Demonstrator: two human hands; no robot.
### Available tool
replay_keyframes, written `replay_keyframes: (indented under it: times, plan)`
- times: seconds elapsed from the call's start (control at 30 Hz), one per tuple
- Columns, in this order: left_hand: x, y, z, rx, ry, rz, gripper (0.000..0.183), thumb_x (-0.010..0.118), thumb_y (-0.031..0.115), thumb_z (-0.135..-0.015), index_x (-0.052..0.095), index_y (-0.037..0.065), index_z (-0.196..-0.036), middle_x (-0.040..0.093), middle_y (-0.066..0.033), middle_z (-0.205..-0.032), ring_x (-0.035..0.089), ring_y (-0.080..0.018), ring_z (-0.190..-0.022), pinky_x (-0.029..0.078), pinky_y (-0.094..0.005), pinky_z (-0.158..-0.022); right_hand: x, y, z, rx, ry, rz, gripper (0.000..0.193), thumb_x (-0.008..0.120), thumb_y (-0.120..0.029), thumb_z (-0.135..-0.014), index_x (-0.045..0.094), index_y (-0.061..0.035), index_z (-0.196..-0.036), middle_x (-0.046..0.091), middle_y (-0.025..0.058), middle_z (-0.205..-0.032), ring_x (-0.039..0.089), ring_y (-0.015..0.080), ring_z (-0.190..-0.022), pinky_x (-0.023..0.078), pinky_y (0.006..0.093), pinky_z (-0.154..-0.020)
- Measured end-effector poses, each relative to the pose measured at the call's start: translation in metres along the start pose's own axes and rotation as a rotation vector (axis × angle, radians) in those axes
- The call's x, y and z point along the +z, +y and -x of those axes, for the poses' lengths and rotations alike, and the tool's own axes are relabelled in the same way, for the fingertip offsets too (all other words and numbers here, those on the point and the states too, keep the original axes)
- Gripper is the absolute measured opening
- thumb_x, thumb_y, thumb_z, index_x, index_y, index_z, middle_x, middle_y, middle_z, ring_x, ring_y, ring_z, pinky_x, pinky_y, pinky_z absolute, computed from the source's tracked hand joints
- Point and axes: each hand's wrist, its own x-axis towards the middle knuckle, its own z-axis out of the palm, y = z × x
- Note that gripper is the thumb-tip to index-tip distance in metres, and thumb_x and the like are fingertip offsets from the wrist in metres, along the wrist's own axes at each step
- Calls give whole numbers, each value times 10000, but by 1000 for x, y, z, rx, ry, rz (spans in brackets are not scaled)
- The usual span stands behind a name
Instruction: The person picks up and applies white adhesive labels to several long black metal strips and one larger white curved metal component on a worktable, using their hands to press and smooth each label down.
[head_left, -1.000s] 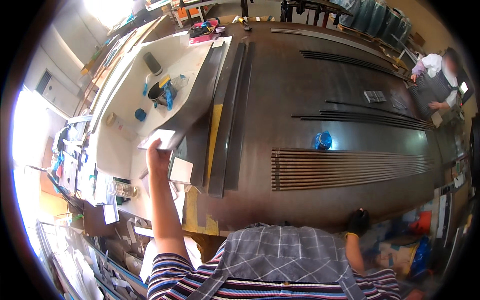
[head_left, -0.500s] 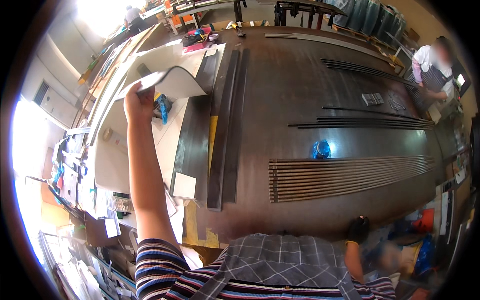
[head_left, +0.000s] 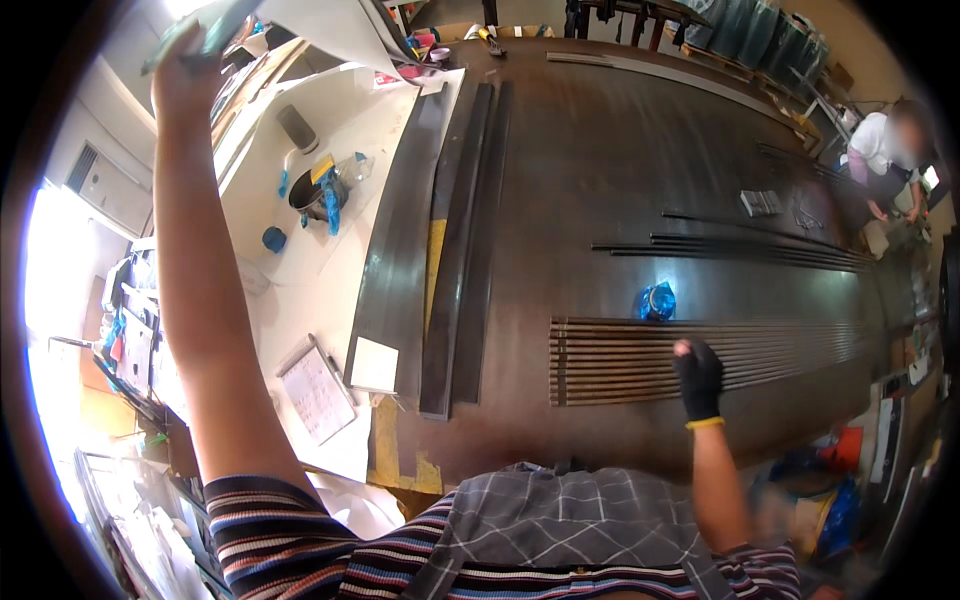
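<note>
My left hand (head_left: 190, 65) is raised at the upper left, its fingers closed on the edge of a large white sheet (head_left: 330, 30). The sheet is lifted and bent, and the picture's top edge cuts it off. Under it, a white surface (head_left: 315, 265) carries a dark pot (head_left: 310, 197) with blue and yellow things in it. My right hand (head_left: 702, 378), in a black fingerless glove with a yellow cuff, is over a row of thin brown rods (head_left: 610, 362). Its fingers are curled and hide whatever is inside; I cannot tell if it touches the rods.
Long dark flat strips (head_left: 400, 240) lie left of centre, beside a white card (head_left: 375, 366) and a notepad (head_left: 317, 390). A blue wrapped object (head_left: 657, 300) sits behind the rods. Black rods (head_left: 740, 245) lie farther back. Another person (head_left: 885, 150) bends at the far right.
My left hand has moved up and left, lifting the sheet and uncovering the pot and notepad. My right hand has moved forward from the table's near edge to above the brown rods.
</note>
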Motion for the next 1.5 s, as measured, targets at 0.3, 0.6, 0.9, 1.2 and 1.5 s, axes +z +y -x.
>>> replay_keyframes:
  times: [0.3,0.6,0.9,1.2,1.5]
  plan:
    - [-6,42,-4,56,-38,-126,293,604,4,-795,542,-25,-1080,605,-153,-1071,599,-309,-1012,508,-422,-906,63,-206,-76,-156,-944,-1106,463,516,-425,-938,611,-33,-1166,626,18,-923,570,96,-817,464,245,-758]
    - [-7,29,87,-50,42,-277,314,621,24,-772,564,-10,-1079,623,-139,-1048,611,-296,-984,505,-420,-894,-93,-345,-77,-143,-903,-2430,994,391,-882,-666,434,15,-1091,454,101,-726,499,257,-690,462,458,-723]
    - [14,-61,245,-328,67,-282,334,638,43,-749,586,5,-1077,640,-126,-1025,623,-284,-956,502,-419,-881,-253,-191,20,-849,-373,-2220,822,469,-737,-789,562,5,-1132,619,152,-1095,593,281,-1016,466,424,-921]
    - [4,-216,459,-912,-59,-206,355,655,62,-726,608,20,-1076,657,-112,-1001,635,-271,-929,499,-418,-869,-291,58,106,-211,277,-1989,447,513,-352,-943,509,-47,-1269,583,109,-1221,561,254,-1116,454,419,-965]
    - [42,-202,653,-1565,-110,-308,402,666,76,-731,581,51,-1123,654,-74,-998,630,-268,-954,504,-459,-855,-169,250,248,916,383,-1862,258,561,-237,-921,566,-68,-1115,627,68,-1029,617,221,-934,505,384,-832]
